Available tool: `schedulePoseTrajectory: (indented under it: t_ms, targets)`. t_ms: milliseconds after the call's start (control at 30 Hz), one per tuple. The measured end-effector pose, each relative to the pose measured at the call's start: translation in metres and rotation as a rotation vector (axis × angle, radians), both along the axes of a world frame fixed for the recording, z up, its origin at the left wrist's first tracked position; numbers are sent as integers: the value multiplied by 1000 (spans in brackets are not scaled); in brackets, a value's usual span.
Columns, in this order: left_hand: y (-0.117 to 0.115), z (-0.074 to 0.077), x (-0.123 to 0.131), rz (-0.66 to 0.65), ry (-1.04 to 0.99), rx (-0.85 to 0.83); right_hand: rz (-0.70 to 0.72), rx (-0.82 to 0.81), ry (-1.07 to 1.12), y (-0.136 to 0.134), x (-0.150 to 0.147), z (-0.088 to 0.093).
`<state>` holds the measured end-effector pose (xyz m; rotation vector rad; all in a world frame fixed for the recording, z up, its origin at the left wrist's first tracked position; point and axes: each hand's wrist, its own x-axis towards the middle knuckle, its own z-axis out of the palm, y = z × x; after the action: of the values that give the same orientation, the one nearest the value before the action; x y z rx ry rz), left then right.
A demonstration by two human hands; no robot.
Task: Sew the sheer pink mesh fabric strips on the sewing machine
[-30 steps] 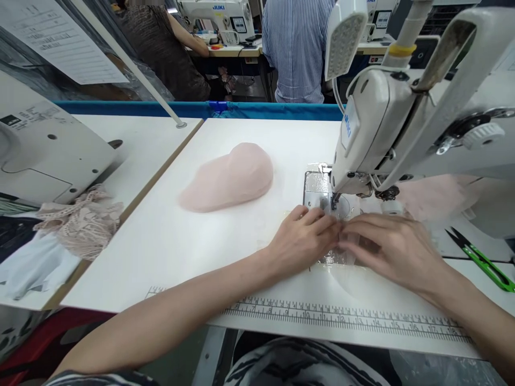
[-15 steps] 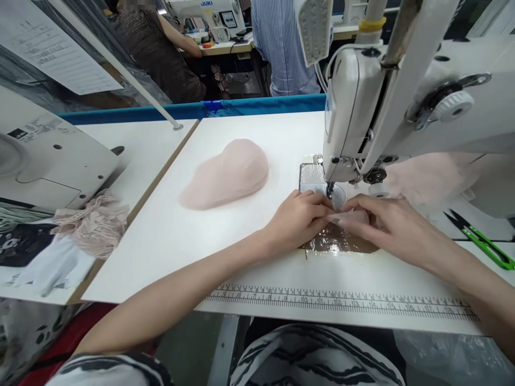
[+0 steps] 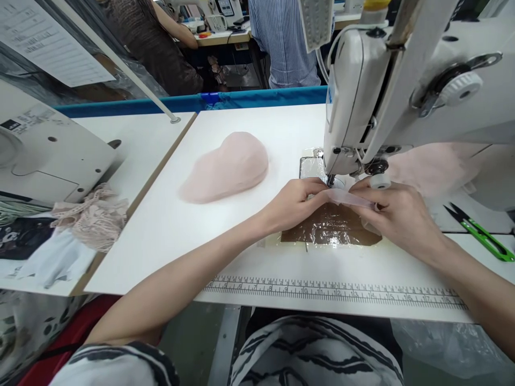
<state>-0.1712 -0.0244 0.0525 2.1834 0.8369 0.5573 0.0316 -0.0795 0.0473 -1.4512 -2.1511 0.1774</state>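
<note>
A small piece of sheer pale pink fabric [image 3: 349, 199] stretches between my two hands, just in front of the sewing machine's presser foot [image 3: 330, 180]. My left hand [image 3: 300, 201] pinches its left end close to the needle. On the other side, my right hand [image 3: 396, 206] grips the fabric's right end with curled fingers. Both hands rest over the needle plate and a shiny brown taped patch [image 3: 332, 225]. The white sewing machine [image 3: 354, 102] stands above them. Part of the fabric by the foot is hidden by my fingers.
A pink moulded cup piece [image 3: 229, 169] lies on the white table to the left. More sheer pink fabric [image 3: 434, 166] sits behind my right hand. Green thread snips [image 3: 480, 233] lie at the right. A printed ruler [image 3: 322, 289] runs along the front edge. Two people are beyond the blue rail [image 3: 265, 97].
My right hand has shifted slightly right and drawn the fabric into a longer strip between the hands. My left hand has turned a little, and more of the brown patch shows.
</note>
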Motion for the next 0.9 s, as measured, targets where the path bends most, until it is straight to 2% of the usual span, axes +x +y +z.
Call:
schedulePoseTrajectory:
  t_ms: [100,200,333,467,567,633,700,800,900]
  targets:
    - [1,-5,1,-8,31,155,4,82,6,-1,0,-2]
    - [2,-8,1,-28,67,194,2,125,11,-1,0,-6]
    - [2,-6,1,-70,10,136,-25,82,-1,1,-2,-10]
    - [-2,-3,-1,-46,-26,-10,-34,18,-10,2,-6,-7]
    - [-6,-8,-2,-46,-46,-36,-3,-16,-22,-1,-7,-4]
    - [-9,-16,-4,-81,-57,70,43,-42,-48,-3,-6,-4]
    - [-13,-25,-6,-114,-36,299,105,-41,-114,-5,-5,-4]
    - [-22,-34,-11,-119,78,709,189,76,-250,-8,-5,-5]
    - [-30,-34,-15,-117,207,942,223,185,-312,-10,-9,-4]
